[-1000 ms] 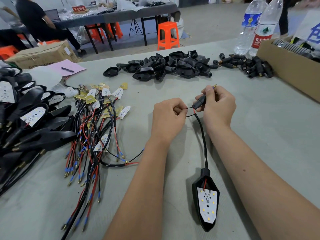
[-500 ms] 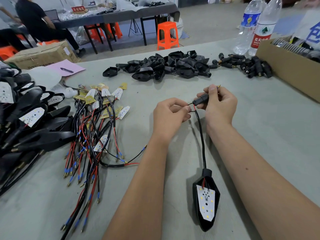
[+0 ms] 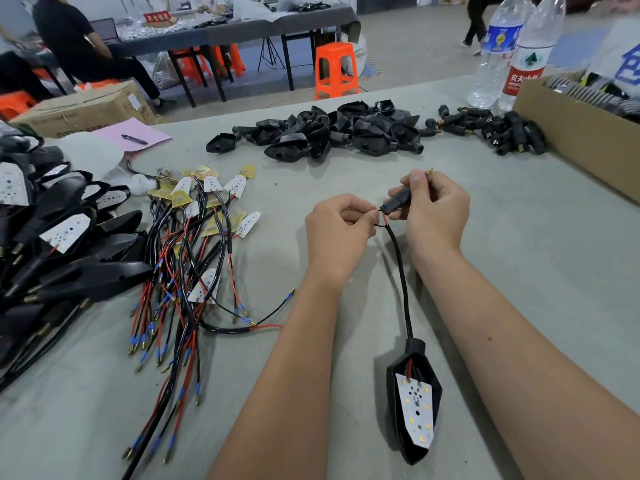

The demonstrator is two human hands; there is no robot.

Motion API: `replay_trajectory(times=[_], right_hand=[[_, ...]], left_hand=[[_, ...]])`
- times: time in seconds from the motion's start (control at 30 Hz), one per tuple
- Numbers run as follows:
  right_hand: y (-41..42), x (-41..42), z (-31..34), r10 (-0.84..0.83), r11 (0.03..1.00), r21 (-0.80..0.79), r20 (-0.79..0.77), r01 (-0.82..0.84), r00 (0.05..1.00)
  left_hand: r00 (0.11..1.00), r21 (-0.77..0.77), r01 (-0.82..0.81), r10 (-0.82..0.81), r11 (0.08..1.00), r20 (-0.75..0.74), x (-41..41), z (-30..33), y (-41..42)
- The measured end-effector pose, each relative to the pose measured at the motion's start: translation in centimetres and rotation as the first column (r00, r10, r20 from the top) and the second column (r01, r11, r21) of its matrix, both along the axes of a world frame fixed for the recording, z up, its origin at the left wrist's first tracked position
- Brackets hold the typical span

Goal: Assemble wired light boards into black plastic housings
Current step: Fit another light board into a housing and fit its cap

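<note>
Barely any shift since earlier: both hands stay mid-table, housing (image 3: 414, 400) still at near edge with light board (image 3: 416, 415) seated inside. Left hand (image 3: 337, 233) pinches the thin red and black leads; right hand (image 3: 434, 211) grips black sleeve (image 3: 396, 202) at the cable (image 3: 401, 278) end. Spare wired boards (image 3: 194, 258) lie left.

Wire ends (image 3: 375, 216) hidden in left hand (image 3: 337, 230); cardboard box (image 3: 585, 133) cut off at right edge (contents blurred).
</note>
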State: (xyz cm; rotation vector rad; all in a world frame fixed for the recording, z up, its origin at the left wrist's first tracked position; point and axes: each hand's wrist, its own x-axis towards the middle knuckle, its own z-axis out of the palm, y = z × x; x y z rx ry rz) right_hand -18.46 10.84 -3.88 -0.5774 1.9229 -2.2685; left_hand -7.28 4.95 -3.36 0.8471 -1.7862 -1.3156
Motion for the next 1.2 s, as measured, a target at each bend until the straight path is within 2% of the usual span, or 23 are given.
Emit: replay_trajectory(times=[0.13, 0.23, 0.5, 0.57, 0.73, 0.83, 1.07, 1.2], right_hand=[[0.1, -0.2, 0.1, -0.028, 0.997, -0.070, 0.063, 0.033, 0.998], [0.1, 0.0, 0.2, -0.022, 0.999, -0.043, 0.037, 0.023, 0.999], [0.3, 0.9, 0.6, -0.014, 0.999, 0.031, -0.144, 0.019, 0.989], [0.2, 0.8, 0.6, 0.006, 1.000, 0.010, -0.121, -0.004, 0.993], [0.2, 0.3, 0.4, 0.003, 0.995, -0.102, 0.039, 0.001, 0.999], [0.1, 0.2, 0.4, 0.006, 0.991, -0.136, 0.077, 0.005, 0.997], [-0.1, 0.5, 0.5, 0.110, 0.979, -0.178, 0.085, -0.094, 0.990], [0.0, 0.4, 0.4, 0.063, 0.979, -0.197, 0.095, -0.044, 0.993]], left_hand=[[0.998, 0.133, 0.054, -0.049, 0.990, -0.043, -0.1, 0.0, 0.0], [0.996, 0.168, 0.060, -0.047, 0.984, -0.082, 0.1, 0.0, -0.1], [0.998, -0.097, 0.018, -0.012, 0.995, 0.061, -0.1, 0.2, 0.2], [0.999, -0.096, 0.002, 0.003, 0.995, 0.054, 0.0, 0.2, 0.3], [1.000, 0.087, 0.023, -0.024, 0.996, 0.005, -0.1, 0.1, 0.3], [0.998, 0.151, 0.064, -0.060, 0.987, -0.033, 0.0, 0.1, 0.2], [1.000, 0.029, -0.012, 0.013, 0.999, -0.015, 0.1, 0.2, 0.0], [0.999, 0.117, 0.014, -0.010, 0.993, -0.038, 0.0, 0.1, 0.0]])
